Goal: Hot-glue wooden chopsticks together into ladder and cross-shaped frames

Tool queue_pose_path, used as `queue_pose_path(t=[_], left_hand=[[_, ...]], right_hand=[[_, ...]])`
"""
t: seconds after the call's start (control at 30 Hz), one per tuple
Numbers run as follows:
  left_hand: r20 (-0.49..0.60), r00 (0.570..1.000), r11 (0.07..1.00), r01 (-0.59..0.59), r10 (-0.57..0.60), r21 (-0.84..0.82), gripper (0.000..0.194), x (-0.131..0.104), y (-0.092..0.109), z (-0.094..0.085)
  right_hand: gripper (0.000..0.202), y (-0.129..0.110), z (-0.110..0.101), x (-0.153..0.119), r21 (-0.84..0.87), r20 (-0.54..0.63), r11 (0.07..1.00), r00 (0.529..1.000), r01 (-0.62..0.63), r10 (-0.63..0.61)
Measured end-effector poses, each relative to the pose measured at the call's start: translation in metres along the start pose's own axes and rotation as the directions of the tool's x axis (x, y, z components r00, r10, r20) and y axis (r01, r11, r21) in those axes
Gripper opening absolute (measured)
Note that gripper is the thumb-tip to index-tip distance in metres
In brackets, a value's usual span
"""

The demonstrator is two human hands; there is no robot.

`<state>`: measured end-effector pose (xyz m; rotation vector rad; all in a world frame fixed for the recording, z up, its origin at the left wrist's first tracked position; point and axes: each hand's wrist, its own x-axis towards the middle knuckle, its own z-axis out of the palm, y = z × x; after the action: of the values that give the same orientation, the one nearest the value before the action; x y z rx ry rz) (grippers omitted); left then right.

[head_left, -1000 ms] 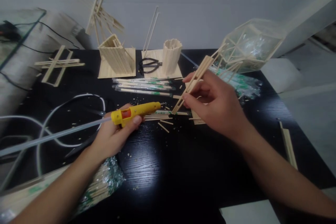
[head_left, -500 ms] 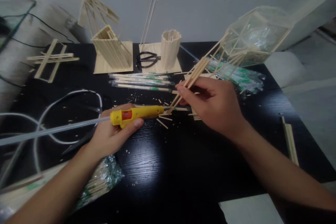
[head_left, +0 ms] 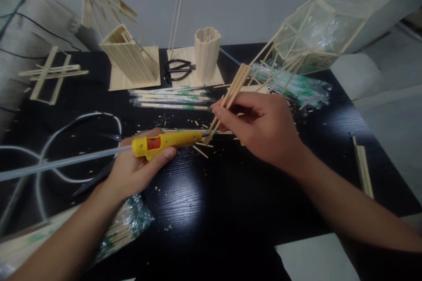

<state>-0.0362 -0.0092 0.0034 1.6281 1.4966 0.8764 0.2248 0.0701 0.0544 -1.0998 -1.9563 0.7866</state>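
Observation:
My left hand (head_left: 141,164) is closed around a yellow hot glue gun (head_left: 168,141). A long translucent glue stick (head_left: 72,160) sticks out of the gun's back end toward the left. Pinched in my right hand (head_left: 260,125) is a small bundle of wooden sticks (head_left: 232,92), tilted with the lower ends toward the gun. The gun's nozzle meets or nearly meets those lower ends; whether glue comes out is too small to tell. Short stick offcuts (head_left: 200,151) lie on the black table below.
Behind stand a square stick holder (head_left: 132,61) and a round one (head_left: 206,57), with black-handled scissors (head_left: 179,70) between. Wrapped stick packs (head_left: 171,99) lie in front. A stick-framed lantern shape (head_left: 316,30) rises at right. A white cable (head_left: 41,184) loops at left.
The bundle in my right hand now stands a little steeper. The whole view has shifted slightly, with things on the table appearing further left and higher. Both hands keep their hold.

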Motion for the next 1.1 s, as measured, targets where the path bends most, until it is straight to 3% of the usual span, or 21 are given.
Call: queue_pose_path(t=[0.37,0.6,1.1], left_hand=[[-0.013,1.000,1.000,0.001,0.000,0.013,0.034,-0.0005,-0.0002,0.0002],[-0.007,0.994,0.994,-0.109,0.109,0.024,0.028,0.0010,-0.0011,0.0007],[0.009,0.979,0.972,-0.202,0.203,0.117,0.030,0.0044,0.0013,0.0005]], right_hand=[[0.020,-0.0020,-0.0011,-0.0007,-0.008,0.000,1.000,1.000,0.007,-0.007],[0.018,-0.0023,0.0004,-0.0021,-0.047,-0.027,0.998,0.999,0.035,-0.037],[0.017,-0.0024,0.0015,-0.0019,-0.066,-0.033,0.995,0.997,0.069,-0.071]])
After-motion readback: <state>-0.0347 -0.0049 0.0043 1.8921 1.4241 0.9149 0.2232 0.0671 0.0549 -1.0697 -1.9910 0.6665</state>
